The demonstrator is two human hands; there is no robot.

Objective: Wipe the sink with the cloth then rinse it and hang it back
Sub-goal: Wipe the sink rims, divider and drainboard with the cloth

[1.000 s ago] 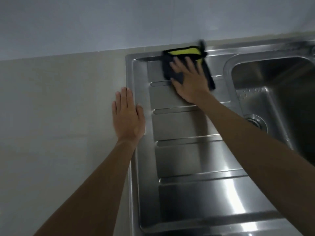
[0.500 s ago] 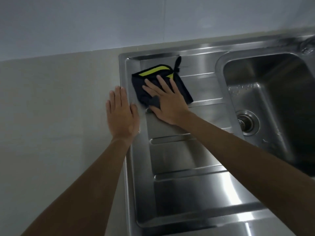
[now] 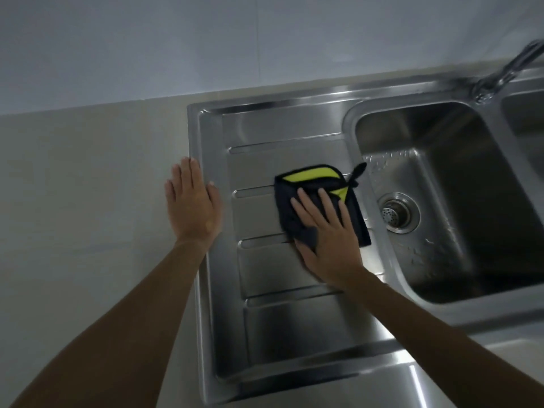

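Observation:
A dark cloth point(image 3: 294, 198) with a yellow-green edge and a small hanging loop lies flat on the ribbed drainboard point(image 3: 279, 328) of the stainless steel sink. My right hand point(image 3: 326, 234) presses down on the cloth with straight, spread fingers and covers its near half. My left hand point(image 3: 192, 206) rests flat, palm down, on the counter at the sink's left rim, fingers straight. The basin point(image 3: 459, 219) with its round drain point(image 3: 397, 212) lies just right of the cloth.
A pale counter point(image 3: 88, 216) stretches to the left of the sink. The faucet point(image 3: 506, 69) rises at the back right, beside a second basin point(image 3: 527, 119) at the frame's right edge. A light wall runs behind.
My right hand has slid the cloth from the drainboard's back left toward me and to the right, near the basin. The left hand stays flat at the rim.

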